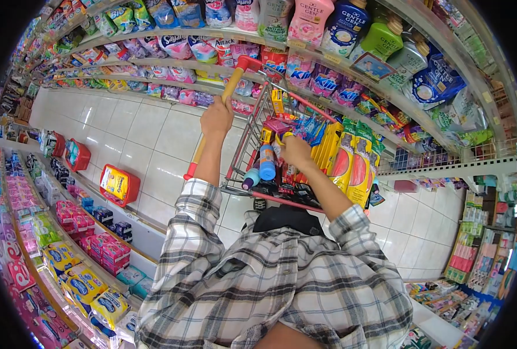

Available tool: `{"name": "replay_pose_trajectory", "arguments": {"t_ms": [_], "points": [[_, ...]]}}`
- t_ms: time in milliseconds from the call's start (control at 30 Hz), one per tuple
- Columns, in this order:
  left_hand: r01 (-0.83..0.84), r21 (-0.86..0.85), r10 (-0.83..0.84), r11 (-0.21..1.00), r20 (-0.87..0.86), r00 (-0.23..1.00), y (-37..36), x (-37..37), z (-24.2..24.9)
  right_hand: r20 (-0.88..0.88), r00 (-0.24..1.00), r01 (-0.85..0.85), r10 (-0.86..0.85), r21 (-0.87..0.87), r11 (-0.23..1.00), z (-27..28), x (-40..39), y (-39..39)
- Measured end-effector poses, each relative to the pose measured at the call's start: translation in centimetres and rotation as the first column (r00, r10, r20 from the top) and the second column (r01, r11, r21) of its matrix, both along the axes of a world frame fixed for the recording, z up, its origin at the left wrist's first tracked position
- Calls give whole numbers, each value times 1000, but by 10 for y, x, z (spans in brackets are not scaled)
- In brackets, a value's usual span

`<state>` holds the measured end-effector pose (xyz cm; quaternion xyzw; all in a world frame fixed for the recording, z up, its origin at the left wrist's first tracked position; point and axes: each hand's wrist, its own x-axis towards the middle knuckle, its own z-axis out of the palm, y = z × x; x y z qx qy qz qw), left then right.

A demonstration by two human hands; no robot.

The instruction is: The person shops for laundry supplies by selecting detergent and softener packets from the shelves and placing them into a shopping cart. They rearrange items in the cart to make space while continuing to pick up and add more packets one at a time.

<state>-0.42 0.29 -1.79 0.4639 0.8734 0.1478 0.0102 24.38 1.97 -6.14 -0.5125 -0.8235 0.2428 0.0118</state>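
Note:
My left hand (216,118) is wrapped round the yellow handle bar (233,85) of a shopping cart with red end pieces. Inside the cart basket (248,135) is my right hand (296,151), its fingers curled at a small yellow item (284,138); whether it grips that item is hard to make out. Beside this hand stand a blue bottle (267,163) and a teal bottle with a purple cap (250,179). Yellow packs with red ovals (360,166) fill the cart's right side, and blue sachets (311,129) lie near the middle.
Shelves of detergent pouches and bottles (311,20) curve across the top, close to the cart. Red baskets (119,185) stand on the tiled floor (154,131) at the left. Shelves with packs (84,285) run along the lower left, and more shelving (468,247) is at the right.

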Motion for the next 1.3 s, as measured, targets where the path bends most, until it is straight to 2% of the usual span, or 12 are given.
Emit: {"name": "replay_pose_trajectory", "arguments": {"t_ms": [67, 167, 267, 400, 500, 733, 900, 1000, 1033, 1167, 1200, 1300], "points": [[0, -1, 0, 1000, 8, 1000, 1, 1, 2, -110, 994, 21, -16, 43, 999, 19, 24, -3], [-1, -12, 2, 1000, 50, 999, 3, 0, 0, -77, 994, 85, -80, 67, 994, 56, 47, -23], [-3, -33, 5, 999, 80, 997, 3, 1, 3, 100, 995, 10, -17, 72, 997, 45, 50, -48], [0, -50, 4, 999, 68, 998, 2, 3, 6, 131, 977, -151, 167, -128, 980, 36, 44, -78], [3, -54, 1, 999, 71, 997, 2, 1, 4, 24, 996, -78, 89, -290, 954, 43, 47, -76], [4, -44, -1, 999, 70, 998, 2, 1, 3, -216, 969, 51, -121, -303, 952, 52, 94, -55], [1, -9, 0, 1000, 60, 998, 2, 2, 1, -456, 842, 128, -290, -353, 927, 73, 136, -28], [10, -11, -10, 1000, 60, 998, 0, -1, -1, -459, 837, 142, -299, -345, 928, 105, 161, 2], [9, 10, -10, 1000, 79, 997, 2, 0, 1, -505, 799, 186, -327, -310, 932, 125, 165, 9], [13, 38, -15, 999, 54, 998, 0, 2, 2, -637, 760, 298, -125, 171, 939, 192, 194, 67], [11, 33, -12, 999, 42, 999, 0, 2, 2, -687, 721, 364, -91, 264, 893, 209, 198, 84], [16, 31, -17, 999, 20, 1000, -1, 3, 5, -570, 816, 410, 99, 690, 596, 290, 202, 129]]}}
